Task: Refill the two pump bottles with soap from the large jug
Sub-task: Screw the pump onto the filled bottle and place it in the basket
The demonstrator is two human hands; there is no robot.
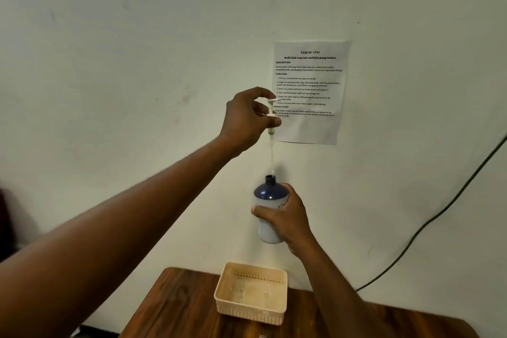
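Observation:
My right hand (285, 217) grips a pump bottle (270, 200) with a dark blue shoulder and pale body, held upright in the air in front of the wall. Its neck is uncapped. My left hand (247, 118) holds a white pump head (272, 115) high above the bottle. The pump's thin tube hangs straight down, and its tip sits at the bottle's mouth. The large jug and a second pump bottle are not in view.
A cream plastic basket (222, 291) stands on the wooden table (170, 310) below my hands, next to the wall. A printed task sheet (310, 129) is taped to the wall. A black cable (439, 214) runs down the wall at the right.

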